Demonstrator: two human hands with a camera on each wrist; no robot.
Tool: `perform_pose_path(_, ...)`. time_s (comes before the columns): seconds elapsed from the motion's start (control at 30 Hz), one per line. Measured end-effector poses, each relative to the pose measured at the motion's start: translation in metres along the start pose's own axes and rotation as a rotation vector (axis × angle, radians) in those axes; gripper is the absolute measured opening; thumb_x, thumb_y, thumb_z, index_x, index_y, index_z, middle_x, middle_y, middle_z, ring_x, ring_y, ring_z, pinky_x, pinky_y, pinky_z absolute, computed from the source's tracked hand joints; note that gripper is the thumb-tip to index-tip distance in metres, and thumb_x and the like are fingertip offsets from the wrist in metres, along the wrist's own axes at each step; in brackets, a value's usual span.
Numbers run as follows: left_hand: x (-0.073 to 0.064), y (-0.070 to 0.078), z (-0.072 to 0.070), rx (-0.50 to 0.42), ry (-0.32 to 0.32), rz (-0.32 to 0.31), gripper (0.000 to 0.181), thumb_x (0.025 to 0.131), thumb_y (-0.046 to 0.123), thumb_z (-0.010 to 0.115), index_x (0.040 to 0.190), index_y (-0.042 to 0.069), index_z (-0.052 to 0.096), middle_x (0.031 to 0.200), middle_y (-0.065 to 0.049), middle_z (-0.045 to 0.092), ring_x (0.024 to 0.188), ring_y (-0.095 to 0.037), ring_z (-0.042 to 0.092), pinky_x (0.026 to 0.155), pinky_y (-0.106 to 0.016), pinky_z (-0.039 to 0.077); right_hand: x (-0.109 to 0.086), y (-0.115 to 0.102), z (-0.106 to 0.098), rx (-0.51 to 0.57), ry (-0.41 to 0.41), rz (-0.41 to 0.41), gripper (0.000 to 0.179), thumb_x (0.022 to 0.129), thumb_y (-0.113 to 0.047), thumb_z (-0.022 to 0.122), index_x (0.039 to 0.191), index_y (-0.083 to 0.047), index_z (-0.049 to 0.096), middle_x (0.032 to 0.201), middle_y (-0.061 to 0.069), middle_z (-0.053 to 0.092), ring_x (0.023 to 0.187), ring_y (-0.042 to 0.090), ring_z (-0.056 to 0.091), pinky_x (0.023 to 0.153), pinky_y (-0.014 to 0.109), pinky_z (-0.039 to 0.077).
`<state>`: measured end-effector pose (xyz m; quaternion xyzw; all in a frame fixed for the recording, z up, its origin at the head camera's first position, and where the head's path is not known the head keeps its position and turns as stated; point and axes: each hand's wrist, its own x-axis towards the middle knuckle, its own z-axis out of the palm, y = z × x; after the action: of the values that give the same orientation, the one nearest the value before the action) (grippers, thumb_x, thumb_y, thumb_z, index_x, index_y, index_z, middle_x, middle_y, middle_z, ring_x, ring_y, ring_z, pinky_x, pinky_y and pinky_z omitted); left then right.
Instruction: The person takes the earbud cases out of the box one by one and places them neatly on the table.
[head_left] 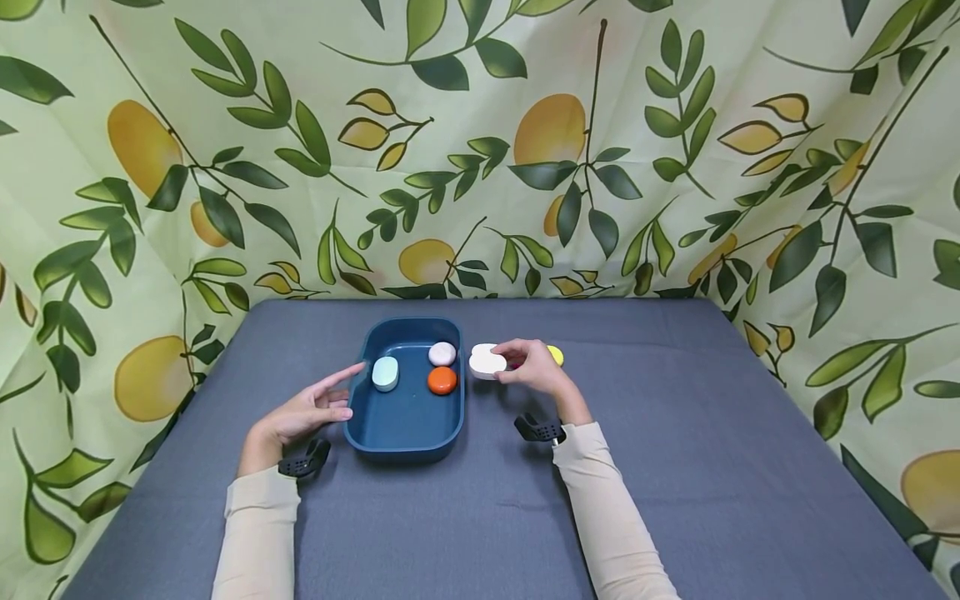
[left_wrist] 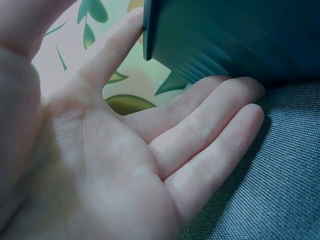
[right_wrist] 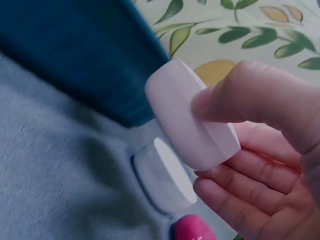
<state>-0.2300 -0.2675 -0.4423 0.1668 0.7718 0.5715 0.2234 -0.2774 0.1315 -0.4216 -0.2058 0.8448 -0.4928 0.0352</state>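
My right hand (head_left: pixel 534 364) pinches a white rounded block (right_wrist: pixel 187 117) between thumb and fingers, just right of the blue box (head_left: pixel 405 429). Below it on the cloth, in the right wrist view, lies another white block (right_wrist: pixel 162 175) with a flat top. Beside that a pink thing (right_wrist: pixel 194 229) shows in part. At the box's left side my left hand (head_left: pixel 311 408) has its fingers extended, the index fingertip against the rim. Inside the box are a pale mint block (head_left: pixel 386 374), a round white piece (head_left: pixel 442 354) and a round orange piece (head_left: pixel 442 381).
A yellow thing (head_left: pixel 556 355) peeks out behind my right hand, mostly hidden. Grey-blue cloth (head_left: pixel 450 533) covers the table. Behind it hangs a curtain (head_left: pixel 480 208) printed with leaves and fruit.
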Motion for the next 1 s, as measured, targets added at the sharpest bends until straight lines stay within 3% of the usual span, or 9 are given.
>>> perform_pose_path(0.2, -0.001, 0.001, -0.001, 0.001, 0.007, -0.007, 0.08, 0.091, 0.018, 0.065, 0.155, 0.013, 0.016, 0.162, -0.026, 0.003, 0.144, -0.056, 0.012, 0.113, -0.069, 0.018, 0.003, 0.013, 0.006, -0.022, -0.052, 0.013, 0.037, 0.074, 0.001, 0.076, 0.109, 0.009, 0.067, 0.105, 0.027, 0.068, 0.089, 0.021, 0.068, 0.085, 0.034, 0.058)
perform_pose_path(0.4, -0.001, 0.001, 0.0, 0.002, -0.001, -0.001, 0.08, 0.092, 0.017, 0.064, 0.155, 0.013, 0.015, 0.161, -0.028, 0.006, 0.144, -0.056, 0.017, 0.113, -0.067, 0.024, 0.002, 0.02, 0.011, -0.052, -0.067, 0.017, 0.036, 0.073, 0.003, 0.077, 0.107, 0.01, 0.067, 0.103, 0.027, 0.07, 0.087, 0.024, 0.071, 0.083, 0.036, 0.059)
perform_pose_path(0.67, 0.0, 0.001, 0.001, 0.001, -0.008, 0.003, 0.08, 0.092, 0.017, 0.064, 0.155, 0.013, 0.015, 0.16, -0.028, 0.008, 0.143, -0.055, 0.021, 0.112, -0.064, 0.03, 0.002, 0.022, 0.014, -0.058, -0.069, 0.025, 0.036, 0.074, 0.005, 0.076, 0.109, 0.011, 0.067, 0.104, 0.027, 0.071, 0.091, 0.026, 0.071, 0.083, 0.033, 0.058)
perform_pose_path(1.0, 0.001, 0.0, 0.001, 0.0, -0.01, 0.007, 0.081, 0.092, 0.018, 0.064, 0.155, 0.012, 0.014, 0.16, -0.029, 0.01, 0.142, -0.054, 0.023, 0.111, -0.06, 0.035, 0.0, 0.021, 0.013, -0.11, -0.076, 0.045, 0.038, 0.076, 0.003, 0.075, 0.112, 0.01, 0.066, 0.106, 0.027, 0.07, 0.095, 0.031, 0.069, 0.087, 0.038, 0.057)
